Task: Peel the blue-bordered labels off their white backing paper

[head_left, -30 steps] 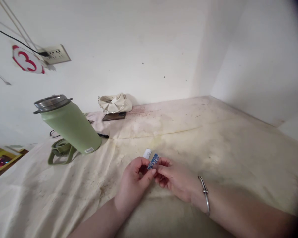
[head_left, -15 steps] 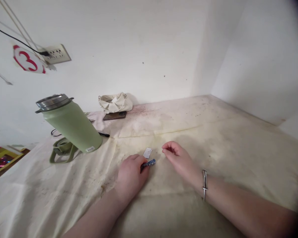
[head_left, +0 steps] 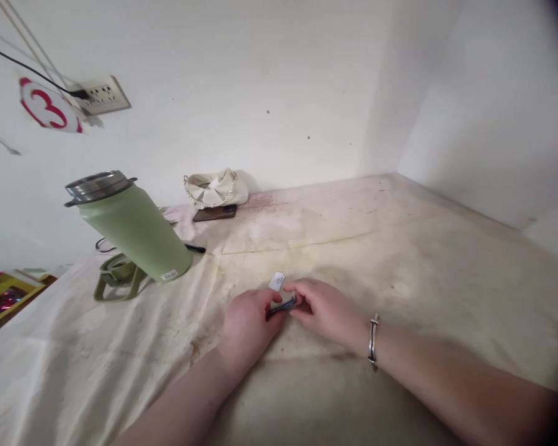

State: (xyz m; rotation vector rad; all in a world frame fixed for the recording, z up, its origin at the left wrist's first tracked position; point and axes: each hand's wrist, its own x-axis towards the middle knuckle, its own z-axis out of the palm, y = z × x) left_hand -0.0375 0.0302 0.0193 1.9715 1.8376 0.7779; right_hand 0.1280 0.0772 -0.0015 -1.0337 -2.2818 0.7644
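Note:
My left hand (head_left: 251, 322) pinches one end of a small blue-patterned stack (head_left: 284, 306) that looks like thin little cards. Its other end sits at the fingertips of my right hand (head_left: 323, 308), whose thumb and forefinger close around it. Part of the stack is hidden by the fingers of both hands. Just beyond it, a small white card (head_left: 276, 282) with faint marks lies flat on the cloth. On my right wrist is a silver bangle (head_left: 372, 339).
A green bottle (head_left: 137, 229) without its lid stands at the left, its green handled lid (head_left: 118, 279) beside it. Behind lie a black pen (head_left: 196, 249), a phone (head_left: 214, 214) and a white bag (head_left: 216, 188). A pale cloth (head_left: 400, 266) covers the table up to the wall.
My right hand has moved left and its fingers have closed on the free end of the blue-patterned stack. My left hand keeps its hold. The view has tipped slightly.

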